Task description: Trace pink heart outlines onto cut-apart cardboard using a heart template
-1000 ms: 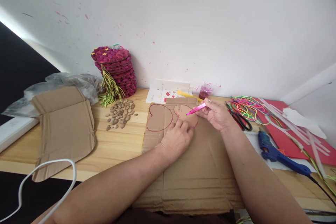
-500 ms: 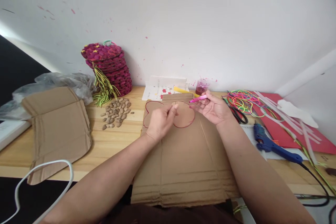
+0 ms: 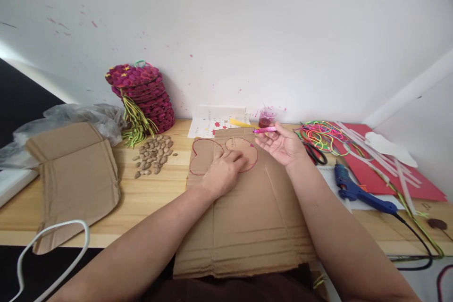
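Note:
A large sheet of cardboard (image 3: 247, 217) extends over the table's front edge before me. My left hand (image 3: 224, 172) lies on it palm down, fingers stretched onto a lighter cardboard circle (image 3: 247, 151) edged in dark red. Whether that circle is a separate disc I cannot tell. Left of it, a heart-like outline (image 3: 193, 153) is drawn in dark red, partly covered by my hand. Above the sheet's right side, my right hand (image 3: 285, 144) pinches a pink marker (image 3: 265, 130), its tip pointing left and clear of the cardboard.
Nuts or pits (image 3: 154, 153) lie left, near a woven maroon container (image 3: 145, 94) and another cardboard piece (image 3: 79, 184). A cup of red liquid (image 3: 267, 117) stands behind. Scissors (image 3: 316, 153), colourful cords (image 3: 323, 137), a blue glue gun (image 3: 364, 193) and red sheets (image 3: 375, 170) lie right.
My left hand has gone from closed fingers above the sheet to lying stretched on the circle. The right hand still holds the marker. The whole view has shifted slightly.

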Demonstrator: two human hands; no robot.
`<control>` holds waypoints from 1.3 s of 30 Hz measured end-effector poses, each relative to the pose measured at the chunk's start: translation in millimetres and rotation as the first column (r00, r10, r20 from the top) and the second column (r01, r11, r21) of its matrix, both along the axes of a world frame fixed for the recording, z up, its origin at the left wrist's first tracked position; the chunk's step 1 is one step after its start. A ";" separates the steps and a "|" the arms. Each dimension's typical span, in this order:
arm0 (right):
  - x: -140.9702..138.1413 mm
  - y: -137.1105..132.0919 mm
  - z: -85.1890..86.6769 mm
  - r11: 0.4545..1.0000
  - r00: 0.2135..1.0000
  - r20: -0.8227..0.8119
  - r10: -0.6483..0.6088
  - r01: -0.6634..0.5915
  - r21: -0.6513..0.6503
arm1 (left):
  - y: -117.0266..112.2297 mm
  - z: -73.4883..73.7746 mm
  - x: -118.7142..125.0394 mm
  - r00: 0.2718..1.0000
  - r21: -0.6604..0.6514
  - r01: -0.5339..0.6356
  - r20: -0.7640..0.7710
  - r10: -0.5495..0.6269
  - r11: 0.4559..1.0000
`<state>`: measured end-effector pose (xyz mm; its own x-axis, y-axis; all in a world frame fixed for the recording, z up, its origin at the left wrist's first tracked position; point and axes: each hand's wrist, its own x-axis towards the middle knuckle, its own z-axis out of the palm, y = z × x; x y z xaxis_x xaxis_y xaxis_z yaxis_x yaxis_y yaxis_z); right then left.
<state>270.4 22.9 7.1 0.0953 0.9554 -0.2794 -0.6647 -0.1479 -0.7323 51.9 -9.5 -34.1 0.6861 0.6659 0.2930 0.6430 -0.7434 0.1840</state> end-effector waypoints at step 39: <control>-0.5 3.0 -13.0 0.981 0.949 0.298 0.101 -0.144 0.126 | 4.0 -0.1 -4.4 0.999 -0.012 -0.046 0.004 0.046 0.999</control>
<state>269.9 25.9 -5.8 0.0311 0.9929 -0.1151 -0.4044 -0.0928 -0.9099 47.5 -5.5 -34.1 0.6531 0.7005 0.2876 0.6759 -0.7105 0.1958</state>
